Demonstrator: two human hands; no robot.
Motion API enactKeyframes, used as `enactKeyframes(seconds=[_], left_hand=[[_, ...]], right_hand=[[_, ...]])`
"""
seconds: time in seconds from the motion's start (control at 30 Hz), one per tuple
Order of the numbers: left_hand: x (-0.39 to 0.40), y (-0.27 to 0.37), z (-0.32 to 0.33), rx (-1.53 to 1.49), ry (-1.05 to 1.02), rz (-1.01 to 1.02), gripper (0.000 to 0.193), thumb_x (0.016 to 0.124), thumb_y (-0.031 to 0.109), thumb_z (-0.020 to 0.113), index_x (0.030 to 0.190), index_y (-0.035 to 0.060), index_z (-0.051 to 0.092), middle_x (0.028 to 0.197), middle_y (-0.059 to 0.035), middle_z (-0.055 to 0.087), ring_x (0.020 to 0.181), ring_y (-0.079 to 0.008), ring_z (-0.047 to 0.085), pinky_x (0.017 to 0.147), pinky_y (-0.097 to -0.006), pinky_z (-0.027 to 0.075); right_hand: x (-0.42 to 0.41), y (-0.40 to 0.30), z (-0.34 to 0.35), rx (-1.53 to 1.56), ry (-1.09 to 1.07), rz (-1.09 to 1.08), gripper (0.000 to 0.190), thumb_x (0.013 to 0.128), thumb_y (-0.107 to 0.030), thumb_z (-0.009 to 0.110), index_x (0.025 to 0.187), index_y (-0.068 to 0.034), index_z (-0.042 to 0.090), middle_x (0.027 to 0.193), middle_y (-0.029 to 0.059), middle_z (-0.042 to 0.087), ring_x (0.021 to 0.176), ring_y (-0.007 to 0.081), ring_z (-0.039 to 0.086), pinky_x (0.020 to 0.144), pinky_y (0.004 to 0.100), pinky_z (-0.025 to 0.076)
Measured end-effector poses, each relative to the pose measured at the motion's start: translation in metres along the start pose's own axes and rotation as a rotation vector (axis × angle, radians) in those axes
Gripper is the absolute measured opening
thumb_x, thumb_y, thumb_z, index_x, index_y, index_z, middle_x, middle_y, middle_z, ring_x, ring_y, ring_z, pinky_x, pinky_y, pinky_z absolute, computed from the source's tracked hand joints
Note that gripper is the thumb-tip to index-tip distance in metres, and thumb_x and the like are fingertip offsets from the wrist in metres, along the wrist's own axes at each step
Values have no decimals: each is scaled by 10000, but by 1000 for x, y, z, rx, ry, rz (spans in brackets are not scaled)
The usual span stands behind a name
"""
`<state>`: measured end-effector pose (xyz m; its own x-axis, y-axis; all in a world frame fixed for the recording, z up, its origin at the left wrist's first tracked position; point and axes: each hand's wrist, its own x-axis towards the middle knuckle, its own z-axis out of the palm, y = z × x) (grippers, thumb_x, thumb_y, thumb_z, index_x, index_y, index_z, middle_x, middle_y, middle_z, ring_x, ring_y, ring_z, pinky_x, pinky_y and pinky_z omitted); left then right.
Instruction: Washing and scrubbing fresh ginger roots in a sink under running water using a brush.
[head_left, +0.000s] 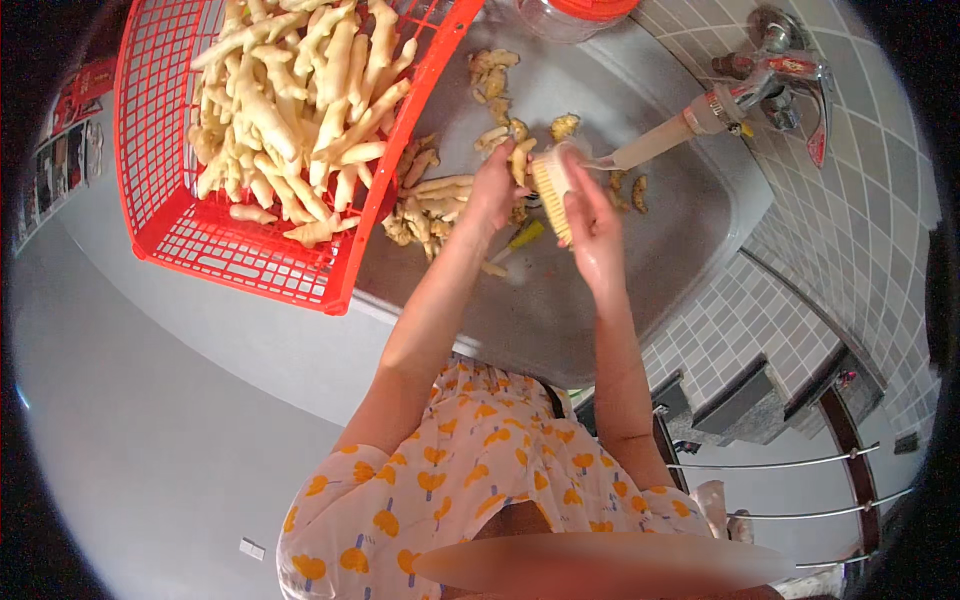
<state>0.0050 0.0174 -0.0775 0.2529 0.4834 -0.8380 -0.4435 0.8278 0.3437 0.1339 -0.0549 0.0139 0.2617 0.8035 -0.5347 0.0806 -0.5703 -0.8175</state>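
Observation:
My left hand (495, 187) holds a piece of ginger root (523, 160) over a metal sink (652, 255). Right beside it, my right hand (596, 217) grips a scrub brush (553, 187) with pale yellow bristles, turned towards the ginger. Water runs from the faucet's extension tube (652, 144) at the brush's upper end. More ginger (435, 206) lies in a pile on the sink floor left of my hands, with smaller pieces above and to the right. A yellow-handled tool (527, 235) lies below my hands, partly hidden. Whether brush and ginger touch is unclear.
A red plastic basket (341, 277) heaped with pale ginger (300, 112) stands over the sink's left side. At the top is a clear jar (566, 22) with a red lid. A faucet (780, 75) sticks out from the tiled wall (862, 97). Metal railings (795, 465) show at lower right.

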Motion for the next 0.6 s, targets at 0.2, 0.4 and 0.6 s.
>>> enactKeyframes(seconds=[0.2,0.4,0.6], left_hand=[[-2,-31,28,-76,44,-51,356,1022,333,390,1077,49,598,806,-62,614,643,-162,575,575,-325,506],[-2,-8,26,-99,-103,-139,373,1042,276,314,1141,22,568,971,-103,645,804,-209,631,729,-337,560],[10,-24,27,46,-66,-137,430,1073,332,274,1205,19,538,1071,-117,652,922,-227,650,740,-390,570]], right_hand=[[29,-4,19,-626,280,-394,553,880,-103,637,1405,-246,542,1140,210,642,1013,429,615,839,502,530],[-3,-6,22,-546,109,-321,500,896,-146,627,1378,-268,569,1185,188,663,1092,395,630,874,454,540],[61,-7,6,-461,198,-92,494,892,-137,628,1367,-254,569,1271,190,607,1116,423,612,912,472,520]])
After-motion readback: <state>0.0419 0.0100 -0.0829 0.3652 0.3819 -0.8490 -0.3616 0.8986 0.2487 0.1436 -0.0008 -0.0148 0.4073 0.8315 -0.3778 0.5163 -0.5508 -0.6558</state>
